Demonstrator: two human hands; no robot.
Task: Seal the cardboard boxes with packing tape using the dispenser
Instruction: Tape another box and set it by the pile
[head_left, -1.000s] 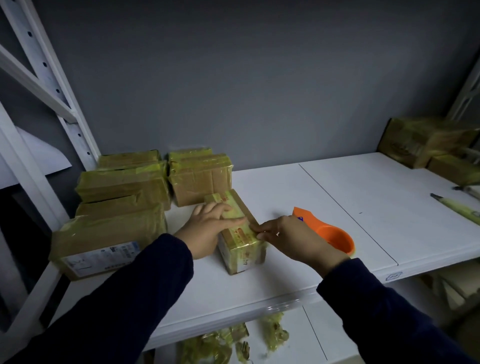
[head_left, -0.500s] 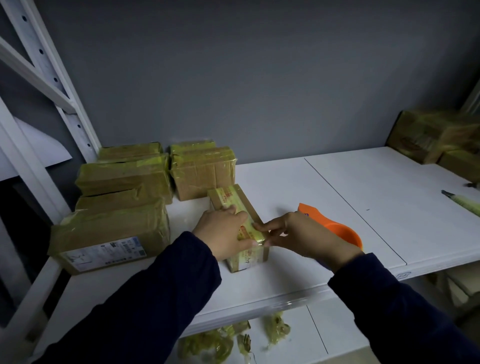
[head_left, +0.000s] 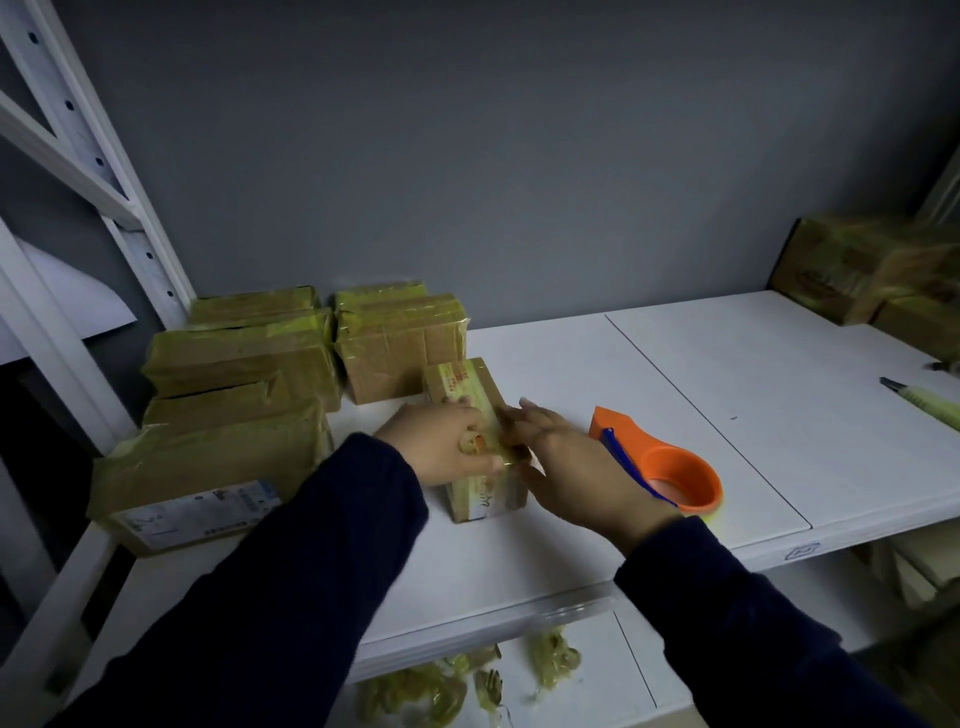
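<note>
Head view, my only feed. I'm looking down at a white shelf (head_left: 675, 374) against a grey wall. There's the small box (head_left: 485, 499), wrapped in yellowish tape. It sits on the shelf left of centre, near the front edge, with a narrow end facing me and its far end just beside the taped stack (head_left: 400, 343).

2 dark sleeves come in from below. The left hand (head_left: 441, 452) is on the box's left side, with its fingers bent over the top and its thumb lying across the tape, so it is gripping the small box. The right hand (head_left: 571, 467) lies flat against the box's right side. Its fingers are straight and close together, pressing and holding nothing. It's slightly blurred on my screen.

Just beside the right wrist, the orange tape dispenser (head_left: 654, 457) lies on the shelf with a blue strip along its near edge. I can't tell whether the wrist touches it.

Nearest me in the stack, a labelled box (head_left: 197, 519) shows a white printed sticker on its front. At far right are more taped boxes (head_left: 857, 265), blurred. A pale green tool (head_left: 930, 408) lies at the right edge, but I can't make out what it is. On the lower shelf (head_left: 597, 675) lie crumpled tape scraps (head_left: 415, 696).
</note>
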